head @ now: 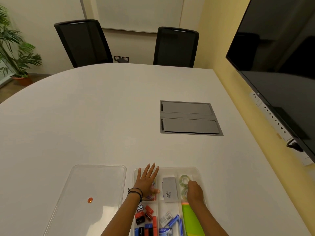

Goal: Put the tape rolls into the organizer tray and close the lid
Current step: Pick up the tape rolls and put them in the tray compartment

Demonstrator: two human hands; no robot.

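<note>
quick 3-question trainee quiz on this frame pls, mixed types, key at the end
1. True or false: the clear plastic lid already covers the clear compartmented organizer tray.
2. Which hand is at the two clear tape rolls in the tray's far right compartment? A) left hand B) right hand
3. Fill in: the grey box printed "camlin" lies in the tray's ____ far compartment.

Key: 1 false, the lid lies on the white table left of the tray. 2 B. 3 middle.

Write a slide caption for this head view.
Right hand places tape rolls in the organizer tray; clear lid lies alongside.
</note>
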